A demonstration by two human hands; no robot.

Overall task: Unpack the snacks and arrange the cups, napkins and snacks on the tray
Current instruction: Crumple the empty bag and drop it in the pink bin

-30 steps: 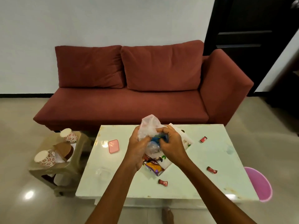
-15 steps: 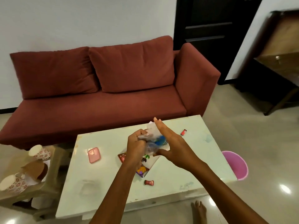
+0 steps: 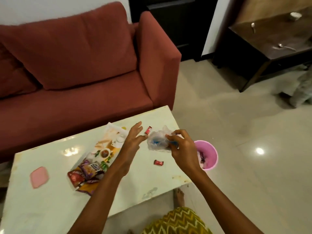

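Note:
My right hand (image 3: 183,146) grips a crumpled clear plastic bag (image 3: 157,142) with something blue inside, held above the table's right side. My left hand (image 3: 132,139) hovers just left of it with fingers spread, holding nothing. A printed tray (image 3: 110,142) lies on the pale table (image 3: 50,200); several snack packets (image 3: 86,174) sit on its near end. Two small red candies lie loose on the table, one (image 3: 148,130) beyond my left hand and one (image 3: 158,162) below the bag. Cups and napkins are out of view.
A pink lid-like item (image 3: 39,177) lies at the table's left. A pink bin (image 3: 207,157) stands on the floor right of the table. A red sofa (image 3: 84,65) is behind; a dark wooden table (image 3: 270,39) stands at far right.
My view swung right and down; the stool with cups left the frame. My left hand let go of the plastic bag and opened. My right hand carried the bag rightward toward the bin side.

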